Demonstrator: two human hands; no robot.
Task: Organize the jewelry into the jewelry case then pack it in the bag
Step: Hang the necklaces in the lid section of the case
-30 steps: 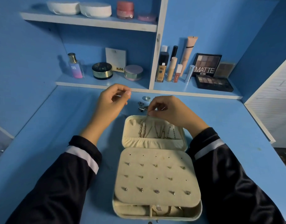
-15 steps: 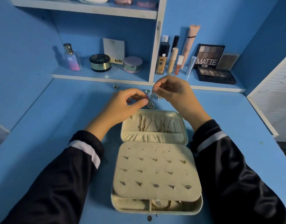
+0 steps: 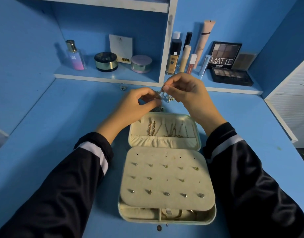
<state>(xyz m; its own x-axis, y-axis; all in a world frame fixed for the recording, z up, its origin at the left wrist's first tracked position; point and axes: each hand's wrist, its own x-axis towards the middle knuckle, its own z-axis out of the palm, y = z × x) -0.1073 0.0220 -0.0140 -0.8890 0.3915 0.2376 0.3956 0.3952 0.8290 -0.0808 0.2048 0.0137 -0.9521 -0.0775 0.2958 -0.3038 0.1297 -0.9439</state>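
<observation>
**Q:** What does the head view show?

**A:** Both hands are raised just beyond the far edge of the open jewelry case (image 3: pixel 141 219), which lies on the blue bench (image 3: pixel 44 134). The left hand (image 3: pixel 137 103) and right hand (image 3: pixel 185 93) meet over a small silvery piece (image 3: pixel 162 96) with a star-shaped charm. The fingers (image 3: pixel 166 87) of each hand are drawn narrow and pinch the piece between thumb and fingertip. Which part each hand holds is too small to tell.

**Q:** How far along is the work?

**A:** Probably midway. Chains hang in the lid (image 3: pixel 198 134), the case's far half, and studs fill most of the stud panel (image 3: pixel 166 177) over its near half. Loose pieces (image 3: pixel 158 109) lie just past the far edge, with two more just before the near wall. The bag is not in view.

**Q:** How is this step done well?

**A:** From the pose, the piece is likely being untangled or unclasped. Work close above the lid, so that a dropped part lands inside the case. Let the charm hang free and pull lightly. Seat the piece in the case before releasing either pinch.
</observation>
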